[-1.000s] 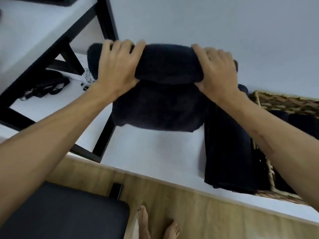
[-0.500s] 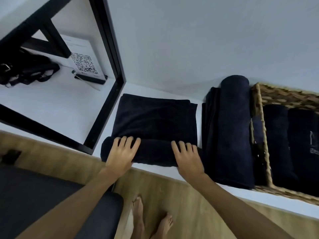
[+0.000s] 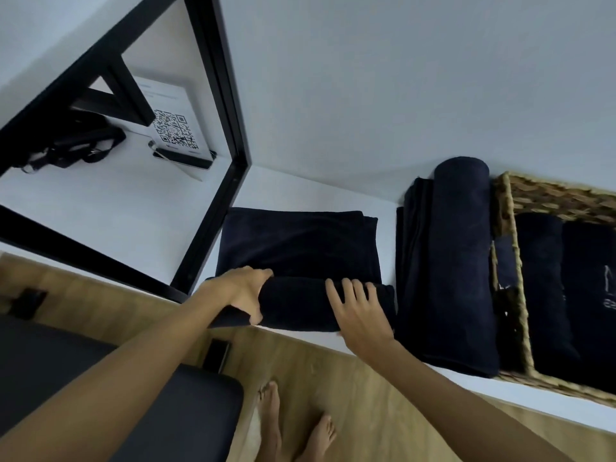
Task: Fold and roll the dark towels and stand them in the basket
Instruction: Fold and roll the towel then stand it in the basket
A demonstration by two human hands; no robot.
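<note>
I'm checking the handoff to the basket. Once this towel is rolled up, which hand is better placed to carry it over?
Probably the right hand: it rests on the roll's end nearest the basket. The left hand grips the far end.

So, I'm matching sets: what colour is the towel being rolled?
Very dark navy, almost black, plain; the towel shows best in the head view.

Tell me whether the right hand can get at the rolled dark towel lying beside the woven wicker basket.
Probably yes. The right hand rests on the half-rolled dark towel, just left of the rolled dark towel beside the woven wicker basket. Nothing lies between them, so a short sideways move should get there.
</note>
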